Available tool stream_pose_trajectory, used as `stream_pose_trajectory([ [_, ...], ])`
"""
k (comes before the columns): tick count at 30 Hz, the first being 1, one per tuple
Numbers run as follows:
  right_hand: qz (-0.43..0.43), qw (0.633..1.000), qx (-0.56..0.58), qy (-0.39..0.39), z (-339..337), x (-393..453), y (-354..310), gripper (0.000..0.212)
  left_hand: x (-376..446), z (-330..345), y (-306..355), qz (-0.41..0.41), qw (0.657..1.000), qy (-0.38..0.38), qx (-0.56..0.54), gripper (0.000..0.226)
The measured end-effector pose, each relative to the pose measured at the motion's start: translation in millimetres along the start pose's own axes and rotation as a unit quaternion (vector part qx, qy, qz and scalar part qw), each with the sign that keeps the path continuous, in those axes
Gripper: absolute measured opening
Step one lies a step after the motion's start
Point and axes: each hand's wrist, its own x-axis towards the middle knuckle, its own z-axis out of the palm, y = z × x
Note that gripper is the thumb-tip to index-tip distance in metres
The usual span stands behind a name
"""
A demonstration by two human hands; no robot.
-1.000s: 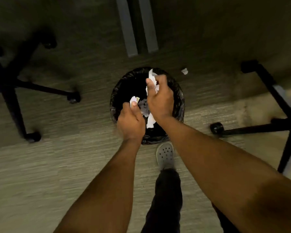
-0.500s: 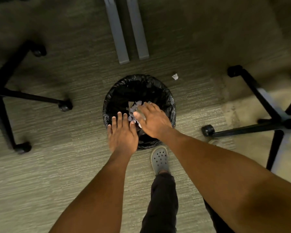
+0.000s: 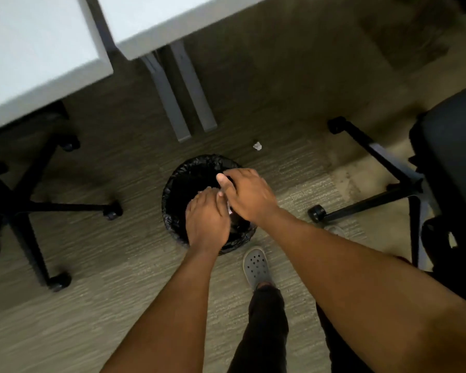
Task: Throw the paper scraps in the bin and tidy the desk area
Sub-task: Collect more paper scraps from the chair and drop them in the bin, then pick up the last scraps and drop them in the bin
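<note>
A round bin [image 3: 182,173] lined with a black bag stands on the carpet in front of my feet. Both hands hover over its opening, palms down and touching each other. My left hand [image 3: 206,219] covers the near part of the opening, and its fingertips meet my right hand [image 3: 249,195], which sits slightly farther and to the right. Neither hand visibly holds paper; only a thin white sliver [image 3: 229,210] shows between them. The bin's inside is dark and mostly hidden. One small white paper scrap [image 3: 257,146] lies on the carpet just beyond the bin, to the right.
Two white desk tops [image 3: 38,49] fill the upper left, with grey desk legs [image 3: 183,103] reaching the floor behind the bin. A black wheeled chair base [image 3: 30,208] stands left, another chair [image 3: 441,162] right. My grey shoe [image 3: 256,267] is beside the bin.
The paper scraps I held above the bin a second ago have left my hands. My hands have come together over the opening, and my view has tilted up so the desks show.
</note>
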Motion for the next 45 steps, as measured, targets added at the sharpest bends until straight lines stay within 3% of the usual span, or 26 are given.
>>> stream_pose_trajectory([
  [5, 0.014, 0.996, 0.063, 0.064, -67.0, -14.5, -15.5, 0.057, 8.4, -46.7, 70.1, 0.04, 0.998, 0.003, -0.051, 0.049],
  [9, 0.005, 0.985, 0.104, 0.139, -132.5, -30.6, -24.8, 0.06, 18.1, -75.3, 128.7, 0.119, 0.989, 0.017, -0.086, 0.049],
  [13, -0.005, 0.957, 0.145, 0.25, -207.4, -57.3, -23.4, 0.058, 22.6, -92.9, 199.8, 0.199, 0.968, 0.027, -0.152, 0.049],
  [16, -0.016, 0.927, 0.148, 0.345, -266.4, -80.6, -8.0, 0.052, 25.7, -94.1, 255.9, 0.262, 0.951, 0.028, -0.16, 0.036],
  [22, 0.059, 0.854, 0.126, 0.501, -354.5, -129.6, 67.0, 0.031, 26.3, -62.4, 357.0, 0.353, 0.932, -0.032, -0.071, 0.032],
  [25, 0.154, 0.808, 0.126, 0.555, -375.8, -153.8, 116.5, 0.034, 25.0, -35.4, 398.0, 0.383, 0.919, -0.08, -0.041, 0.034],
  [27, 0.245, 0.761, 0.125, 0.587, -381.0, -171.3, 154.3, 0.038, 23.5, -15.0, 423.4, 0.403, 0.909, -0.109, -0.011, 0.04],
  [30, 0.374, 0.664, 0.1, 0.64, -377.6, -202.0, 210.4, 0.043, 21.4, 16.7, 457.6, 0.458, 0.875, -0.147, 0.054, 0.056],
  [32, 0.45, 0.627, 0.108, 0.626, -368.5, -219.7, 242.5, 0.061, 20.0, 37.3, 478.7, 0.483, 0.856, -0.167, 0.084, 0.065],
  [34, 0.509, 0.624, 0.123, 0.58, -351.0, -231.6, 266.7, 0.081, 17.8, 57.8, 497.5, 0.487, 0.847, -0.188, 0.099, 0.073],
  [41, 0.545, 0.694, 0.144, 0.448, -285.9, -246.1, 306.3, 0.125, 15.8, 134.3, 550.8, 0.534, 0.782, -0.236, 0.22, 0.1],
  [43, 0.551, 0.7, 0.16, 0.425, -275.1, -245.5, 313.4, 0.129, 17.2, 155.3, 564.0, 0.556, 0.752, -0.233, 0.267, 0.104],
  [45, 0.556, 0.694, 0.138, 0.436, -268.5, -243.0, 318.7, 0.119, 18.3, 173.1, 577.5, 0.576, 0.732, -0.219, 0.29, 0.107],
])
